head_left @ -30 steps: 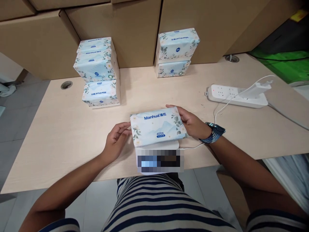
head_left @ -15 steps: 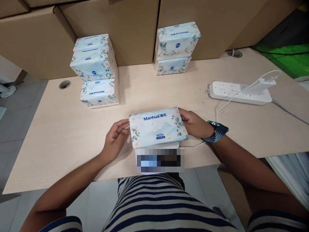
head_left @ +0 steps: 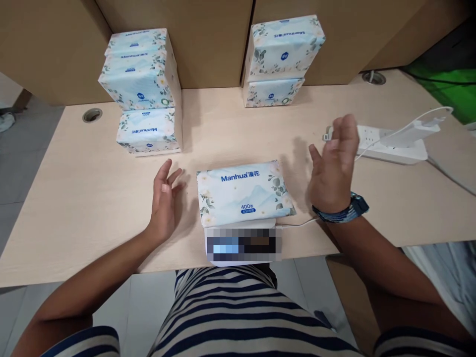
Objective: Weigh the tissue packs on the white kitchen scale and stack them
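Observation:
A pale blue tissue pack [head_left: 243, 193] with a floral print lies on a white scale [head_left: 241, 243] at the desk's near edge. My left hand [head_left: 165, 198] hovers just left of the pack, fingers spread, holding nothing. My right hand [head_left: 334, 166], with a blue watch at the wrist, is lifted to the right of the pack, fingers stretched out and empty. Neither hand touches the pack.
A stack of three tissue packs [head_left: 143, 89] stands at the back left and a stack of two [head_left: 282, 59] at the back middle, against cardboard boxes [head_left: 208, 39]. A white power strip [head_left: 390, 146] with a plugged charger lies on the right of the wooden desk [head_left: 85, 198].
Both hands have let go of the tissue pack and moved outward, the right one lifting up. The pack stays on the scale. The camera has tilted slightly.

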`<state>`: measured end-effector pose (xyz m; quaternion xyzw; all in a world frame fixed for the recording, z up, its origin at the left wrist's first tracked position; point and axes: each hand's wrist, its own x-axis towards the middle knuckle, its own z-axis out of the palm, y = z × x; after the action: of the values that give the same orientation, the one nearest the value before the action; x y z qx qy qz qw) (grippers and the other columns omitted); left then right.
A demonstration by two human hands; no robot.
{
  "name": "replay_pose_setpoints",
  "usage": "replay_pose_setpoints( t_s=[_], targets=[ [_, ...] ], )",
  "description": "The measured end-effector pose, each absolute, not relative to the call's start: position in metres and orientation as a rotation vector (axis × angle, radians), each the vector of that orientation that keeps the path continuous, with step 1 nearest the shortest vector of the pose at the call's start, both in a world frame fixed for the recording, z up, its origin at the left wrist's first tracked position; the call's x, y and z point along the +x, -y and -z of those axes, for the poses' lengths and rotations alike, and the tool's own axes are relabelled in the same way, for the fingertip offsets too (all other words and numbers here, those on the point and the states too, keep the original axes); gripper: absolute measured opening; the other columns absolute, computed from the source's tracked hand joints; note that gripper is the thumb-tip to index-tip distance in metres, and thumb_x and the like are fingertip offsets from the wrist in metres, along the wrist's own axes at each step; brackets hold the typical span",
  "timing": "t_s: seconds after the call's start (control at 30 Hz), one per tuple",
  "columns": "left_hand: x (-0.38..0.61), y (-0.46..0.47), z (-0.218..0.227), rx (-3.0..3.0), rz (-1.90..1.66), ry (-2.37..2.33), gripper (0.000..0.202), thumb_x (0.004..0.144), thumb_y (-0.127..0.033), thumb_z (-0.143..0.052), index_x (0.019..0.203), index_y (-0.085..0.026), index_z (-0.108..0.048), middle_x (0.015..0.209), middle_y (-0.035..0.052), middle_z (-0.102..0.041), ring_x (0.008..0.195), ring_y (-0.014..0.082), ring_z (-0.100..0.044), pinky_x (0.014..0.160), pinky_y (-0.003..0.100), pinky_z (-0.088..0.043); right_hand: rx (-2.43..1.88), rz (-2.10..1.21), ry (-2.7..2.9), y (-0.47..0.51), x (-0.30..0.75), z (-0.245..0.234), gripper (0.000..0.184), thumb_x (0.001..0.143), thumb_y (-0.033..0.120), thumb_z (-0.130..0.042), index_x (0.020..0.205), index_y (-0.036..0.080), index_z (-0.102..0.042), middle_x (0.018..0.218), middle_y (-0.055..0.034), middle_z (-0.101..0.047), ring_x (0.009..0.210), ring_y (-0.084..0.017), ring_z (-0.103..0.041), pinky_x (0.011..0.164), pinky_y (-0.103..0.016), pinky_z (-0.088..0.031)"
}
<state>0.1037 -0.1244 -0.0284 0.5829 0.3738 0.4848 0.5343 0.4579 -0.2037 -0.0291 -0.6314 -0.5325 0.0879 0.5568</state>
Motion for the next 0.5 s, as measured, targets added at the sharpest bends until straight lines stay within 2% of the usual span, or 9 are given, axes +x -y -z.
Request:
replay_pose_setpoints(
  t_s=[0.1, 0.17, 0.23, 0.33, 0.5],
  targets=[
    [0.103, 0.122, 0.031, 1.445, -1.13, -0.886, 0.071, 0.097, -0.086, -0.045, 0.155, -0.045, -0.052, 0.18, 0.0, -0.031, 0.163, 0.0353, -0.036, 0.123, 0.053, -0.046, -1.366, -0.42, 0.905, 0.21, 0.452, 0.022, 0.062, 0.109, 0.07, -0.027, 0.168, 0.052, -0.026, 0.183, 0.007, -0.018, 0.173, -0.024, -0.001, 0.135, -0.064, -0.024],
    [0.102, 0.122, 0.033, 1.485, -1.104, -0.883, 0.073, 0.097, -0.088, -0.038, 0.158, -0.048, -0.048, 0.182, -0.0021, -0.028, 0.167, 0.0346, -0.029, 0.127, 0.055, -0.043, -1.338, -0.588, 0.869, 0.214, 0.447, 0.015, 0.069, 0.104, 0.08, -0.023, 0.168, 0.054, -0.026, 0.183, 0.0103, -0.02, 0.173, -0.022, -0.003, 0.135, -0.062, -0.023],
    [0.101, 0.121, 0.034, 1.506, -1.083, -0.89, 0.073, 0.098, -0.088, -0.033, 0.159, -0.05, -0.045, 0.183, -0.0037, -0.026, 0.169, 0.0338, -0.025, 0.129, 0.056, -0.04, -1.343, -0.727, 0.882, 0.217, 0.444, 0.01, 0.077, 0.099, 0.086, -0.021, 0.169, 0.054, -0.025, 0.183, 0.0099, -0.022, 0.173, -0.024, -0.004, 0.135, -0.063, -0.025],
    [0.101, 0.122, 0.033, 1.507, -1.07, -0.893, 0.074, 0.099, -0.088, -0.029, 0.161, -0.05, -0.043, 0.183, -0.0035, -0.026, 0.169, 0.0339, -0.025, 0.13, 0.057, -0.039, -1.349, -0.869, 0.894, 0.217, 0.442, 0.008, 0.087, 0.094, 0.091, -0.018, 0.171, 0.05, -0.023, 0.183, 0.0073, -0.023, 0.173, -0.026, -0.004, 0.134, -0.064, -0.027],
    [0.103, 0.122, 0.032, 1.491, -1.07, -0.883, 0.073, 0.1, -0.086, -0.03, 0.161, -0.048, -0.046, 0.182, -0.0014, -0.03, 0.168, 0.0339, -0.03, 0.131, 0.059, -0.037, -1.34, -0.939, 0.875, 0.213, 0.439, 0.012, 0.089, 0.093, 0.091, -0.018, 0.171, 0.048, -0.024, 0.183, 0.0064, -0.025, 0.173, -0.025, -0.008, 0.135, -0.059, -0.028]
  ],
)
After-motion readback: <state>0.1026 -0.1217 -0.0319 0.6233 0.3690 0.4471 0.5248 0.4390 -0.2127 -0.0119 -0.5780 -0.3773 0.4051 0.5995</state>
